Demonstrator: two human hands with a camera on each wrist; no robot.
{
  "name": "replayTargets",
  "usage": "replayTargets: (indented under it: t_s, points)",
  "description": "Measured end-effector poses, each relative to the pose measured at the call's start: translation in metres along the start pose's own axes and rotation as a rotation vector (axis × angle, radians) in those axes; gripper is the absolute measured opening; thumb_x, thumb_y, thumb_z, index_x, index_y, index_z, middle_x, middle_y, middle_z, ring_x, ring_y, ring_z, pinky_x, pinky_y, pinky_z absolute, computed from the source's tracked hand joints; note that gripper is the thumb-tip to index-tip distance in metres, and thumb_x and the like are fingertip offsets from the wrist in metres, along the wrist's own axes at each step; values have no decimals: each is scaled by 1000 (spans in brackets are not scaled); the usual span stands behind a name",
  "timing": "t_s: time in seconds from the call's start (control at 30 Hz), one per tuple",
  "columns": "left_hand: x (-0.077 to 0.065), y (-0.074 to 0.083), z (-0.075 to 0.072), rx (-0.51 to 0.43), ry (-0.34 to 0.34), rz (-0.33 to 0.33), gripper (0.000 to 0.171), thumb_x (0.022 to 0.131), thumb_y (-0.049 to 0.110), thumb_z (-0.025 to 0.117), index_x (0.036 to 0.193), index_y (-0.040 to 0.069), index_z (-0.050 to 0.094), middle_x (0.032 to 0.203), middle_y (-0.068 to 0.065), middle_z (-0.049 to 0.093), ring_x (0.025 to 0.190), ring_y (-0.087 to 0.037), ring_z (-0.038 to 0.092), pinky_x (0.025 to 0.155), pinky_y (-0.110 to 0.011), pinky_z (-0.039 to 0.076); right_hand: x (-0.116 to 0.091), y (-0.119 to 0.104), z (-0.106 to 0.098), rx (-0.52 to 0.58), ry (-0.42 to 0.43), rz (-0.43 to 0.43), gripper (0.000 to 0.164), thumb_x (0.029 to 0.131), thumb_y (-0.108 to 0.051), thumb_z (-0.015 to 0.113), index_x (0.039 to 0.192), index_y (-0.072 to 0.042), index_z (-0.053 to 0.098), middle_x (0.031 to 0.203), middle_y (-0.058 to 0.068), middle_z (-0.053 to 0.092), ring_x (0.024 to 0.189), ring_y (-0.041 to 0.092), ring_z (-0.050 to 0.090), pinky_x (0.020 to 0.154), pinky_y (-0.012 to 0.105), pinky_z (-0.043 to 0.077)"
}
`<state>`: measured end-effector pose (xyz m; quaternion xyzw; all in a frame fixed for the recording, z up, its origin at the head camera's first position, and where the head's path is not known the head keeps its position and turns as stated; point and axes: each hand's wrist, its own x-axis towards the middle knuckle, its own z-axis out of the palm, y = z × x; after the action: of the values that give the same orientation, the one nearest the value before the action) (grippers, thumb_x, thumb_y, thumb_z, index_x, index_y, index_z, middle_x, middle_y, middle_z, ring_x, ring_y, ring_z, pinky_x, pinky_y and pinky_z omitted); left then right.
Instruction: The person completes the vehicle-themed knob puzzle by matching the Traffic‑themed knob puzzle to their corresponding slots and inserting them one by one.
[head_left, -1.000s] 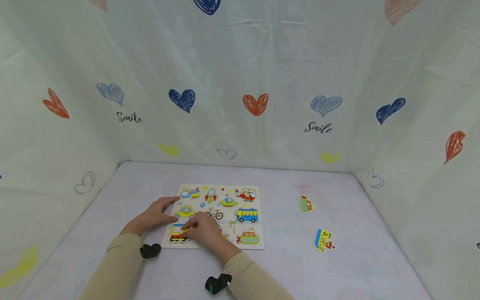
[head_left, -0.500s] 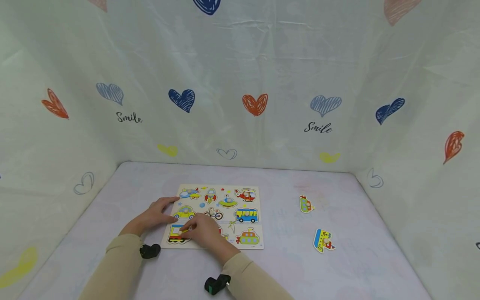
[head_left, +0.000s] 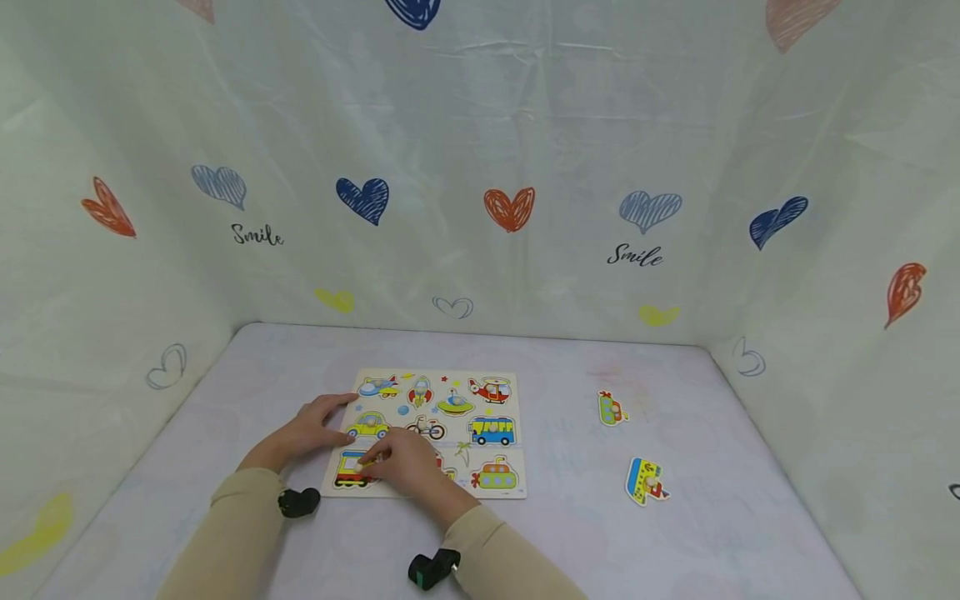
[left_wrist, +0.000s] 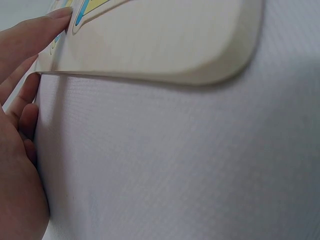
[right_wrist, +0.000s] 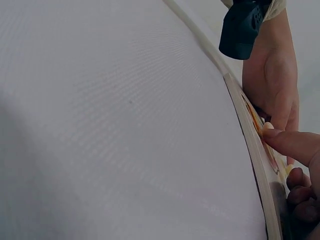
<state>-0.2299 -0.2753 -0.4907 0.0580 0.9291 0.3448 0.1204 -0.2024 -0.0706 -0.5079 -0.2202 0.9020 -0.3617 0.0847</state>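
Note:
A wooden puzzle board [head_left: 480, 492] with colourful vehicle pictures lies flat on the table. My left hand [head_left: 300, 433] rests at its left edge; the thumb [left_wrist: 62, 13] touches the top face in the left wrist view, while other fingers lie along the side. Over the lower left of the board, my right hand [head_left: 408, 462] pinches the knob [right_wrist: 268, 126] of a red, yellow and blue train piece [head_left: 348, 468]. That hand covers the train's right part and some pictures beside it. A yellow car [head_left: 367, 425] and a blue bus [head_left: 492, 431] fill the row above.
Two loose knobbed pieces lie right of the board: a green submarine piece [head_left: 612, 409] farther back, and a yellow and blue ship-like piece [head_left: 647, 482] nearer. A white table [head_left: 570, 533] meets a curtain [head_left: 442, 125] printed with hearts at the back and sides.
My right fingertips have shifted very slightly left and down with the train piece's knob. The left hand stays at the board's edge, and the loose pieces lie as before.

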Motion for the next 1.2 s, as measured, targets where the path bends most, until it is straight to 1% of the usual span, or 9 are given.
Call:
replayTargets:
  t_s: [0.1, 0.3, 0.37, 0.57, 0.7, 0.8, 0.93, 1.07, 1.2]
  points:
    - [1, -1, 0, -2, -5, -8, 81, 79, 23, 79, 146, 3, 39, 149, -30, 27, 135, -51, 19, 105, -70, 20, 2, 3, -2, 61, -25, -4, 10, 80, -32, 80, 90, -28, 81, 72, -16, 52, 63, 1, 45, 55, 19, 35]
    - [2, -1, 0, -1, -14, -40, 82, 80, 25, 79, 148, 5, 37, 150, -29, 25, 135, -50, 18, 106, -71, 19, 1, 12, -18, 351, -109, -11, 17, 83, -21, 79, 100, -21, 79, 72, -9, 62, 62, 8, 51, 54, 20, 38]
    - [2, 0, 0, 4, -16, -38, 82, 80, 26, 79, 148, 5, 37, 150, -29, 25, 135, -50, 19, 105, -71, 19, -1, 15, -24, 404, -114, 7, 18, 83, -21, 79, 100, -21, 78, 75, -9, 63, 65, 8, 52, 55, 21, 40]
    - [2, 2, 0, -1, -20, -29, 82, 80, 26, 78, 148, 4, 37, 149, -30, 25, 134, -51, 20, 105, -70, 20, -7, 24, -42, 434, -69, 25, 20, 84, -20, 78, 104, -20, 77, 84, -9, 61, 70, 10, 50, 57, 21, 41]
    - [2, -1, 0, -8, -17, -34, 83, 80, 25, 78, 148, 4, 36, 150, -29, 24, 133, -50, 20, 106, -69, 22, -12, 27, -55, 440, -43, 81, 20, 85, -21, 77, 105, -20, 77, 88, -7, 61, 71, 12, 51, 57, 21, 43]
    - [2, -2, -1, -16, -18, -28, 84, 80, 26, 79, 148, 3, 36, 149, -30, 24, 133, -51, 20, 106, -68, 22, -15, 33, -65, 433, -14, 97, 20, 84, -19, 77, 104, -20, 77, 90, -5, 62, 72, 13, 52, 57, 22, 44]
    - [1, -3, -1, -12, -20, -27, 83, 81, 25, 78, 148, 3, 35, 149, -30, 24, 133, -51, 21, 106, -68, 23, -18, 47, -80, 431, 44, 77, 21, 84, -16, 78, 105, -16, 76, 92, -3, 63, 73, 13, 51, 58, 22, 43]
    - [0, -1, -1, 5, -16, -21, 82, 81, 24, 78, 148, 3, 36, 149, -30, 25, 132, -51, 22, 106, -68, 23, -22, 62, -95, 440, 118, 109, 25, 82, -14, 79, 107, -11, 75, 93, -2, 64, 72, 14, 51, 59, 23, 43]
    - [-1, 1, 0, 13, -13, -16, 81, 81, 23, 78, 147, 2, 37, 149, -30, 25, 132, -51, 23, 106, -68, 23, -29, 76, -109, 433, 156, 141, 27, 82, -14, 79, 108, -11, 75, 94, -1, 64, 73, 16, 53, 61, 26, 45]
